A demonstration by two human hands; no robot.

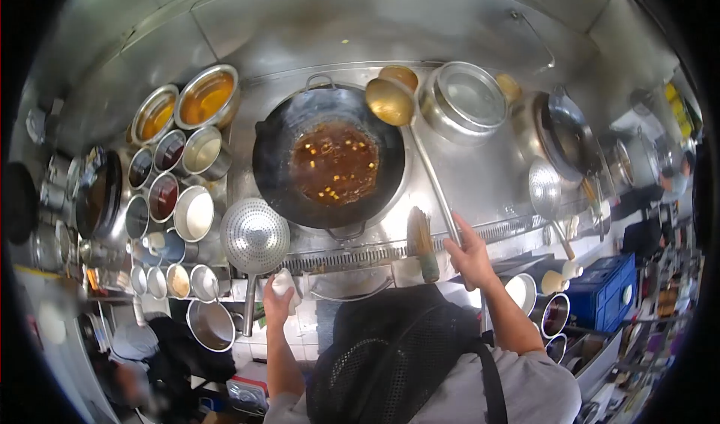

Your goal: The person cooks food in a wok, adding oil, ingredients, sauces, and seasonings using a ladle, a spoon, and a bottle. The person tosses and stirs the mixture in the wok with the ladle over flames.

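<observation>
In the head view my right hand [469,255] is closed around the long handle of a ladle [390,101]. The ladle's bowl hangs over the far right rim of the wok [271,176]. Dark brown sauce [330,161] with pale yellow cubes lies in the wok. My left hand [277,302] grips a folded white cloth [286,287] near the counter's front edge. Just left of that hand, a perforated skimmer [256,236] rests with its handle pointing towards me. Beside my right hand lies a bamboo brush [422,245].
Metal pots of seasonings [193,212] and bowls of orange liquid [208,97] crowd the left. A lidded steel pot [465,105] stands right of the wok. Farther right are a second skimmer [544,187] and a blue crate [604,293]. Another person [176,341] is at lower left.
</observation>
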